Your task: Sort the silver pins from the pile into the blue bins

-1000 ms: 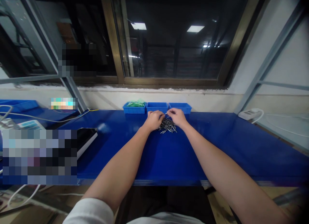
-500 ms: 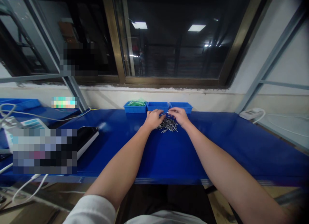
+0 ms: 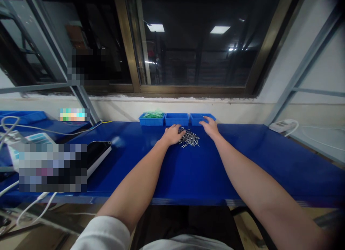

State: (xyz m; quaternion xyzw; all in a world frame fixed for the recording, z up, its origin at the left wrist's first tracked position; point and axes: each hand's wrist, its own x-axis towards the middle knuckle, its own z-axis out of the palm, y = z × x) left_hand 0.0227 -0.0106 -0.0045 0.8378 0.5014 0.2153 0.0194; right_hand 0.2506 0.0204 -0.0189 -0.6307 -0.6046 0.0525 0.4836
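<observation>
A loose heap of slim, shiny metal pins [image 3: 191,138] lies on the blue table. My left hand [image 3: 171,135] rests at the heap's left edge, thumb and fingers apart, the thumb over some pins. My right hand [image 3: 210,128] is at the front of the right blue bin [image 3: 195,119], its fingertips by the rim. Its thumb and forefinger are spread; a tiny dark speck shows at the forefinger's tip, too small to name. Beside that bin stand the middle blue bin [image 3: 177,123] and the left blue bin [image 3: 152,122], which holds green pieces [image 3: 153,114].
The blue table [image 3: 185,178] runs below a window. At left lies a black-and-white device [image 3: 97,151], partly blurred out, with white cables. A white power strip [image 3: 281,125] sits at the right end. Grey metal posts [image 3: 304,68] rise on both sides.
My right hand has moved from above the heap, where it pinched a thin pin, right and over to the right bin; its fingers have spread. My left hand has stayed by the heap.
</observation>
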